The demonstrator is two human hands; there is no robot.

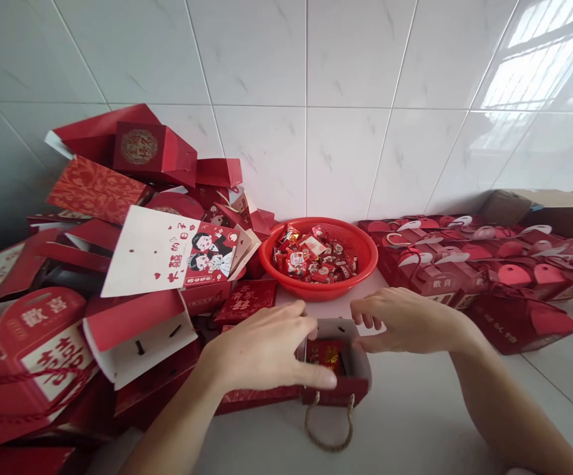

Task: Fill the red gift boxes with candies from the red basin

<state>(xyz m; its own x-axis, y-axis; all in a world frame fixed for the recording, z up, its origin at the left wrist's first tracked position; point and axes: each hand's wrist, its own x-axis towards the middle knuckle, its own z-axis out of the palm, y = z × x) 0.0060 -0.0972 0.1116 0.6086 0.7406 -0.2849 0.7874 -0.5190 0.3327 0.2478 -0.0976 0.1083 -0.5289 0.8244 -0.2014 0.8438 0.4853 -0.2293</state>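
"Presently, where is the open box?"
"Between both hands: left hand at nine o'clock, right hand at two, thumbs and fingers parted; contact cannot be told. Basket of wrapped sweets, twelve o'clock; rope handle, six."

- Bright orange-red on the plastic basket
- Grey veins on white wall tiles
- Orange floral scrollwork on the red carton
- Tan on the rope handle
- Gold lettering on the red packet
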